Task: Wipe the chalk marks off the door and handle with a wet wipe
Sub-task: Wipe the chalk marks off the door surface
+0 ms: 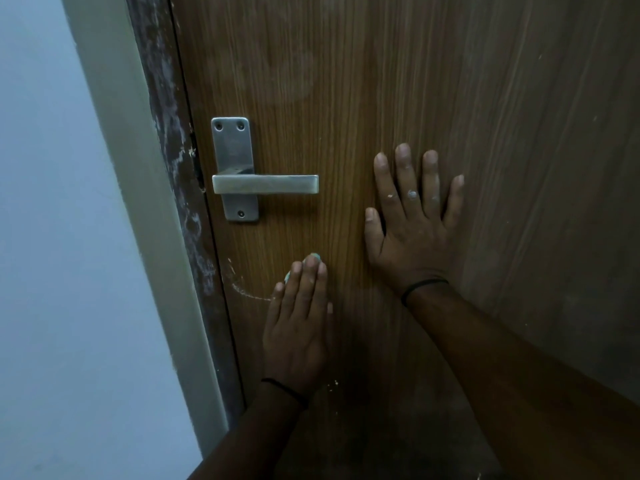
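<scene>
Dim light, pale blue wall [52, 237] at left, scuffed frame [145, 188]

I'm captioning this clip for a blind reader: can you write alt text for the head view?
A left hand presses a pale wipe flat against a brown wooden door, beside a white chalk mark below the metal handle. The right hand rests flat on the door, fingers spread.

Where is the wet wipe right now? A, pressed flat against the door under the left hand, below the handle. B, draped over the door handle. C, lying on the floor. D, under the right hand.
A: the pale green wet wipe peeks out from under the left hand, whose straight fingers press it to the door below the handle.
</scene>
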Action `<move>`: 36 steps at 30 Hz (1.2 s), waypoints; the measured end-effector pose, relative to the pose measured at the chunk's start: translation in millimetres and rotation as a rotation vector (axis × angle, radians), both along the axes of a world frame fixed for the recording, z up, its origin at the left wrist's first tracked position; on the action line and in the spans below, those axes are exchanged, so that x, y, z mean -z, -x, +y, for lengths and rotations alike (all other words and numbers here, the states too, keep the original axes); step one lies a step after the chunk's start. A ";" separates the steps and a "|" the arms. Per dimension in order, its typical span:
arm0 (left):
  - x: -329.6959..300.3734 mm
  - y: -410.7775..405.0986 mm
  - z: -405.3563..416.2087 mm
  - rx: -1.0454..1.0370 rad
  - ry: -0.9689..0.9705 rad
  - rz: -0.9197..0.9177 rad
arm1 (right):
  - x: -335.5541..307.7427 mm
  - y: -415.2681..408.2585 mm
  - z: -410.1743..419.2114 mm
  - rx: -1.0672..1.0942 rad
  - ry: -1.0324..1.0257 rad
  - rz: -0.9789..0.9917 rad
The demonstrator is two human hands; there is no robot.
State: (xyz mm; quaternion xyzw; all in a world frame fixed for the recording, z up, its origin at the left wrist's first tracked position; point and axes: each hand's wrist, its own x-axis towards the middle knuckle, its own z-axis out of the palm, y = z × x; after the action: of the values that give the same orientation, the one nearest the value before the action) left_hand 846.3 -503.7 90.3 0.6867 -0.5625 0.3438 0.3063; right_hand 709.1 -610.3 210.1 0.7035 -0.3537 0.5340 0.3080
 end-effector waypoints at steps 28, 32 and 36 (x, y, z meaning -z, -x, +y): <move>-3.1 -39.4 13.8 -0.101 0.104 0.089 | -0.6 1.3 1.5 0.002 -0.014 0.004; -1.2 -40.0 16.0 -0.105 0.096 0.088 | -1.5 1.2 2.6 -0.004 -0.034 0.004; 8.4 -41.1 24.2 -0.101 0.057 0.061 | -1.3 1.0 4.7 -0.003 -0.043 0.014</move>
State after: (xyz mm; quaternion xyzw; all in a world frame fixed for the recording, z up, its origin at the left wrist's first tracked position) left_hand 887.5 -479.5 81.9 0.7154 -0.5074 0.3537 0.3250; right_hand 708.1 -605.5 211.4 0.7141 -0.3619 0.5219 0.2945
